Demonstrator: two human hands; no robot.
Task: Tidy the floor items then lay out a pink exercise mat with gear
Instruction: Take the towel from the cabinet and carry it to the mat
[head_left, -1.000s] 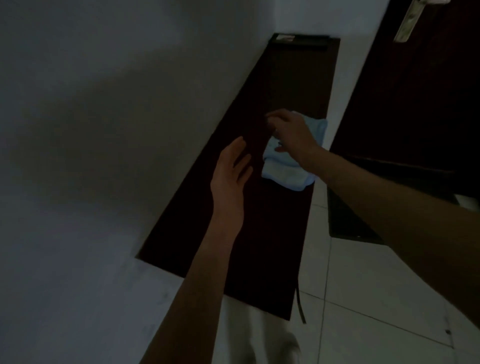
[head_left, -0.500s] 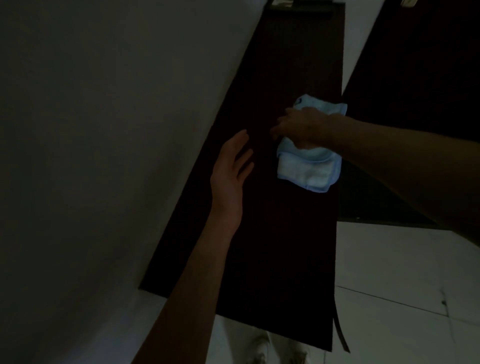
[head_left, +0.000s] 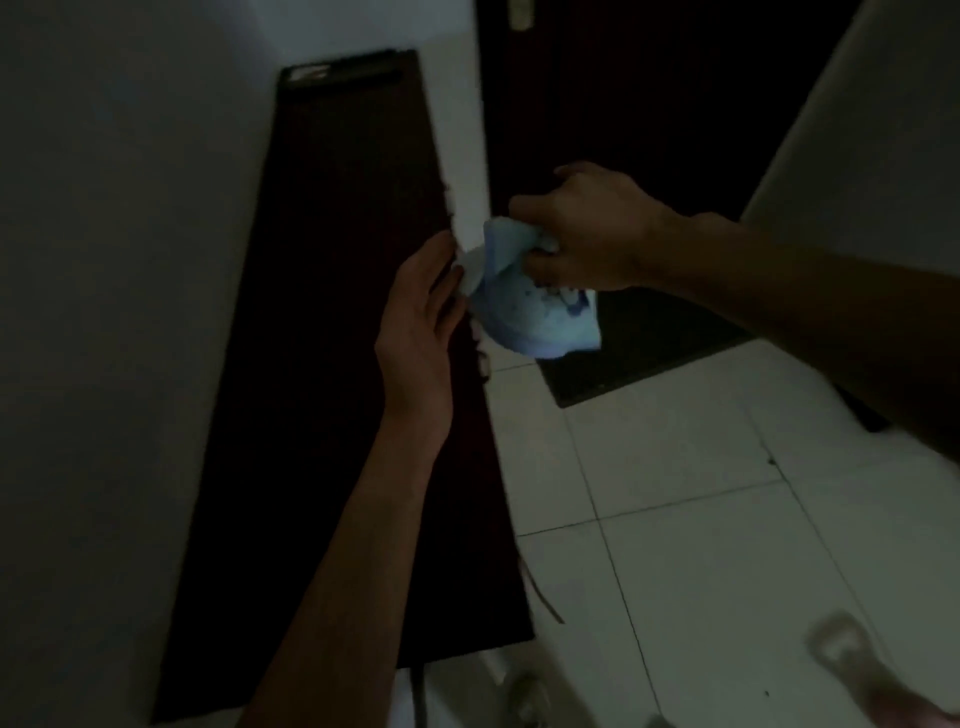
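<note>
Two hands are shown. A light blue cloth (head_left: 540, 312) is bunched in the right hand (head_left: 587, 228), fingers clamped on it, above the tiled floor (head_left: 675, 519). At nine o'clock, the left hand (head_left: 421, 327) is held open, fingers apart, over a dark mat (head_left: 337, 364).

A long mat (head_left: 332, 364) is lying along the wall (head_left: 114, 260) on the left, with the tiled floor (head_left: 675, 519) stretching to its right and a doormat (head_left: 644, 348) sitting before the door (head_left: 623, 104) farther back.
</note>
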